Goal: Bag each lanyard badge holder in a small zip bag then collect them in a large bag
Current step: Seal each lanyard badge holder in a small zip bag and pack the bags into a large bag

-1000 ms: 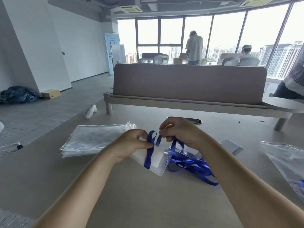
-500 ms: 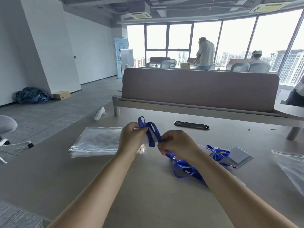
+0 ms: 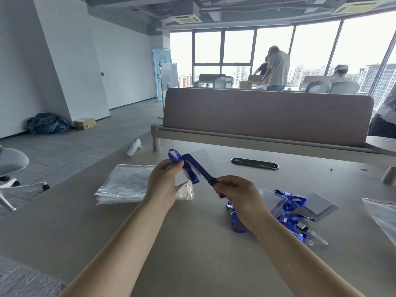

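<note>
My left hand point(image 3: 164, 183) holds a clear badge holder point(image 3: 200, 160) above the table, pinching folded loops of its blue lanyard point(image 3: 194, 166) against it. My right hand point(image 3: 237, 197) grips the lanyard's other end beside the black clip point(image 3: 213, 181) and keeps the strap taut. A stack of small zip bags point(image 3: 126, 185) lies flat under and left of my left hand. More badge holders with blue lanyards point(image 3: 289, 207) lie in a heap on the table, right of my right hand. A corner of the large zip bag point(image 3: 383, 213) shows at the right edge.
A brown divider panel point(image 3: 265, 116) runs across the back of the grey table point(image 3: 192, 249). A black cable grommet point(image 3: 255, 163) sits in front of it. A white handheld device point(image 3: 134, 147) lies at the table's far left corner. An office chair point(image 3: 12, 174) stands at the left; people work in the background.
Both hands have lifted the badge holder off the table and away from the heap. The lanyard is now wound in loops at my left hand and stretched toward my right.
</note>
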`<state>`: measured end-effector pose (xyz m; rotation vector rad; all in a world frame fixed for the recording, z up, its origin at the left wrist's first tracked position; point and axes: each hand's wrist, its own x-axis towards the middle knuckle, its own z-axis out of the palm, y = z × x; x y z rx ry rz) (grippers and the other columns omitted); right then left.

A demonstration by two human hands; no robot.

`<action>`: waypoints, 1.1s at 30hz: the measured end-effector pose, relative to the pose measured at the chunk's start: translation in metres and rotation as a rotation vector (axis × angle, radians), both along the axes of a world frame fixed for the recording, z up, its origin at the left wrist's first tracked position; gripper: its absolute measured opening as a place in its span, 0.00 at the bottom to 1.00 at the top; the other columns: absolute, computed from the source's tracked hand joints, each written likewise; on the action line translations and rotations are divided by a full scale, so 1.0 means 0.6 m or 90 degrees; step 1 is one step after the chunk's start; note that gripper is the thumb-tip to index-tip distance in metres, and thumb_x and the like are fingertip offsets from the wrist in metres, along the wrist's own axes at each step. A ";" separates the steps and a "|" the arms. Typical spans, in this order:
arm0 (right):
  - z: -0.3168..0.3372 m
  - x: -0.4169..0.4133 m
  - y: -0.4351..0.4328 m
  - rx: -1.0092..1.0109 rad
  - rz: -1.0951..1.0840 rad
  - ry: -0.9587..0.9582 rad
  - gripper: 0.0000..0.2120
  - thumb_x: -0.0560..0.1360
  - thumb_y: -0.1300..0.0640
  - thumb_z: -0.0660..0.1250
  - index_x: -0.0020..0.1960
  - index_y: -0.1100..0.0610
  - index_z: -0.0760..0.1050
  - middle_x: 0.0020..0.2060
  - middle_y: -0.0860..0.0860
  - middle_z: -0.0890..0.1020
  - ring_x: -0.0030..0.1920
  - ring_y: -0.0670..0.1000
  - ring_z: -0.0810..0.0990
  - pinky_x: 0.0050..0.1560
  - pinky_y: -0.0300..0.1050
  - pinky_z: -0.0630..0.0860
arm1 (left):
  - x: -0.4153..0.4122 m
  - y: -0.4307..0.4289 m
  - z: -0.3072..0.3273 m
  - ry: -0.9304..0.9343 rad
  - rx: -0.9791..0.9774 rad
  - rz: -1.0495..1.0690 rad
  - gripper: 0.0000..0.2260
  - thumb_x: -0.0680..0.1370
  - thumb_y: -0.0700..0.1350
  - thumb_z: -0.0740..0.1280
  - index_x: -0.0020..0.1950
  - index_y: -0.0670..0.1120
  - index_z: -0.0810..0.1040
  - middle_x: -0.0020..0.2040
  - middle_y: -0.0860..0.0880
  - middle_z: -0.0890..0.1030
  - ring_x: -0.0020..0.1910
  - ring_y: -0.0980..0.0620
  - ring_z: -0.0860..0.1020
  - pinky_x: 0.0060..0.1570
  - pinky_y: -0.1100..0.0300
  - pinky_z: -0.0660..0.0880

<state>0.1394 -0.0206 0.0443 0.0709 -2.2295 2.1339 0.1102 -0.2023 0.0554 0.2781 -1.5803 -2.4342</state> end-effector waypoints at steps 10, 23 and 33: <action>0.007 -0.002 -0.003 0.055 -0.032 0.006 0.08 0.75 0.58 0.70 0.38 0.55 0.82 0.34 0.51 0.80 0.36 0.50 0.74 0.41 0.43 0.74 | -0.001 0.009 0.006 0.013 -0.042 0.048 0.04 0.77 0.39 0.70 0.43 0.47 0.79 0.44 0.48 0.82 0.46 0.49 0.79 0.59 0.42 0.76; 0.011 -0.009 0.047 -0.189 0.298 -0.168 0.04 0.76 0.68 0.66 0.47 0.62 0.76 0.39 0.58 0.81 0.36 0.51 0.81 0.34 0.37 0.78 | 0.021 -0.009 0.004 0.046 0.036 -0.344 0.09 0.72 0.40 0.70 0.52 0.44 0.80 0.46 0.44 0.84 0.44 0.46 0.82 0.42 0.54 0.78; 0.033 -0.018 0.075 -0.088 0.342 -0.208 0.05 0.78 0.67 0.63 0.52 0.65 0.76 0.49 0.63 0.82 0.50 0.61 0.82 0.50 0.51 0.81 | 0.030 0.002 0.001 0.071 -0.240 -0.448 0.07 0.73 0.36 0.73 0.46 0.45 0.79 0.43 0.47 0.82 0.42 0.49 0.79 0.39 0.59 0.72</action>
